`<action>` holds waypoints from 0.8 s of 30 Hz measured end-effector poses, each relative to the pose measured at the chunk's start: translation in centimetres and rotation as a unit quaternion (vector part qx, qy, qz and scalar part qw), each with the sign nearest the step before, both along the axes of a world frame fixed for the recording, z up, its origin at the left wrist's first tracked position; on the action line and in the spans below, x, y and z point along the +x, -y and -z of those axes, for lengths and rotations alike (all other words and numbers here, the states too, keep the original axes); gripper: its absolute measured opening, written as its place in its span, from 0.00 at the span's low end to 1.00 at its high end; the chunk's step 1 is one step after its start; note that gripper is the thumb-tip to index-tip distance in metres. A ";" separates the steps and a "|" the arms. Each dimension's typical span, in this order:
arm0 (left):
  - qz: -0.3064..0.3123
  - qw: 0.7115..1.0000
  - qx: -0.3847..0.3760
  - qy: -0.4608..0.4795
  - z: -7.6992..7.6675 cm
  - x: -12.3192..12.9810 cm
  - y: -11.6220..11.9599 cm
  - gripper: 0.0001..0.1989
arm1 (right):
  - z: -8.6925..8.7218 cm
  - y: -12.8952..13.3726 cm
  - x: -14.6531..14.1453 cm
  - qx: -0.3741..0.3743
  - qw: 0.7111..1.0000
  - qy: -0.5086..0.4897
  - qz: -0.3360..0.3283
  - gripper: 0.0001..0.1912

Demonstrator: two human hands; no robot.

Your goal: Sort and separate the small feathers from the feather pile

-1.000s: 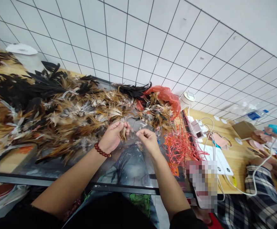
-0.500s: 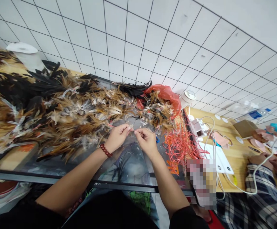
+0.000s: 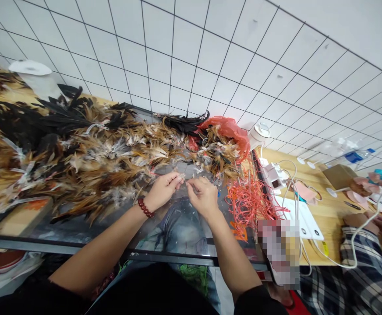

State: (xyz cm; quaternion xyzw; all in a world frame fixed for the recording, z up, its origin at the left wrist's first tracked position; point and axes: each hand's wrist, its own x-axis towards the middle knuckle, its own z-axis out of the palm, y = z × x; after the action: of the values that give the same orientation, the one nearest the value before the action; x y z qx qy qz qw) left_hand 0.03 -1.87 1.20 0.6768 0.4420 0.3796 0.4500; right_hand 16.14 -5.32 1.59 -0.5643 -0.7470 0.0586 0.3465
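Over the dark glassy tabletop, my left hand (image 3: 166,189) pinches thumb to forefinger; a pale wisp shows at the tips, too small to name. Just to its right, my right hand (image 3: 203,194) is also closed in a pinch, and what it holds, if anything, is hidden. A small gap separates the two sets of fingertips. Beyond and left of them spreads a heap of brown and white feathers (image 3: 112,153), some tied in bundles. Longer black feathers (image 3: 49,118) lie behind it. More brown feathers (image 3: 222,153) rest on a red plastic bag (image 3: 232,131).
Tangled orange-red cords (image 3: 246,197) lie right of my hands, beside a white power strip (image 3: 273,175) with cables. A lidded white cup (image 3: 259,133) stands near the tiled wall. At far right, a co-worker's plaid sleeve (image 3: 358,245) rests by a cardboard box (image 3: 338,177).
My fingertips have come slightly apart, the right hand moving a little to the right. The feather heap and cords look the same.
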 end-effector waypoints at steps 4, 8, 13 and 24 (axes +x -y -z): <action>-0.037 0.999 0.005 -0.004 0.6 0.0 -0.4 0.14 | -0.1 0.0 -0.4 -0.005 0.997 -0.073 -0.033 0.14; -0.006 1.000 0.012 -0.024 0.5 0.1 -0.2 0.14 | 0.5 -0.8 -0.3 -0.110 0.965 -0.236 -0.025 0.19; 0.076 0.993 -0.081 0.048 -0.8 0.5 0.5 0.17 | 0.9 -1.4 0.2 -0.193 0.908 -0.361 -0.088 0.15; 0.056 0.985 -0.148 0.073 0.1 0.9 0.8 0.16 | 0.1 -1.1 1.0 -0.111 0.951 -0.281 -0.059 0.11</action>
State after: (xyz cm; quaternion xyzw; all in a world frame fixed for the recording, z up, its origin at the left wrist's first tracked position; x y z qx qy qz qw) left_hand 0.93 -2.66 1.09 0.5968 0.4205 0.3324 0.5971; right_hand 17.09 -4.22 1.46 -0.5147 -0.6399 0.3180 0.4738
